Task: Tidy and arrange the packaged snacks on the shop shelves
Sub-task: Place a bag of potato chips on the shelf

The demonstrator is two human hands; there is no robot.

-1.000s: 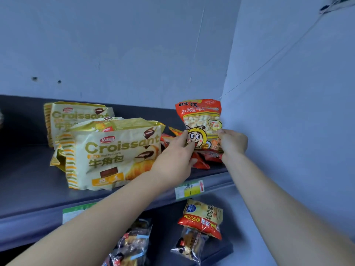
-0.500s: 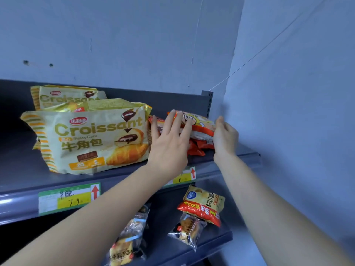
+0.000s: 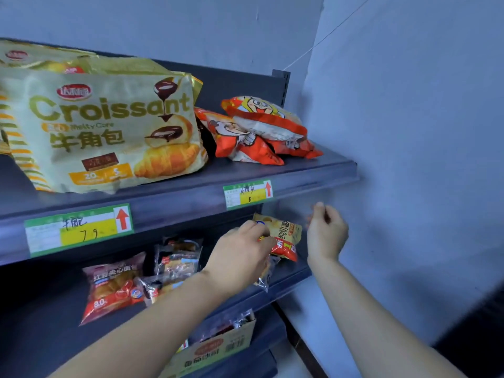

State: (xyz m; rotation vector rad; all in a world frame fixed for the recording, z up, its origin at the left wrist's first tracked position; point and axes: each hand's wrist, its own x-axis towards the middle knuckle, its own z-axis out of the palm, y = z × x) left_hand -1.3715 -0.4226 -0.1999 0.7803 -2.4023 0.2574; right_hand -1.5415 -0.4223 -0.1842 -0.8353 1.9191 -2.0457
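My left hand (image 3: 240,257) reaches onto the middle shelf (image 3: 297,272), its fingers and thumb pinching the left edge of a yellow and red chip bag (image 3: 286,236). The bag leans upright on a clear packet (image 3: 263,279), which my hand mostly hides. Just right of the bag my right hand (image 3: 326,230) hovers with loosely curled fingers and holds nothing. On the top shelf (image 3: 313,175), orange cartoon snack packets (image 3: 264,124) lie piled at the right end. Large croissant bags (image 3: 109,126) stand to their left.
A grey wall (image 3: 409,159) closes the shelves on the right. The middle shelf also holds a red bread packet (image 3: 111,285) and clear wrapped pastries (image 3: 177,263). A cardboard box (image 3: 218,347) of packets sits on the lowest shelf. Price labels (image 3: 248,193) line the top shelf edge.
Both hands let go of the orange packet on the top shelf and dropped to the middle shelf. My left hand has reached the chip bag. The view tilted down.
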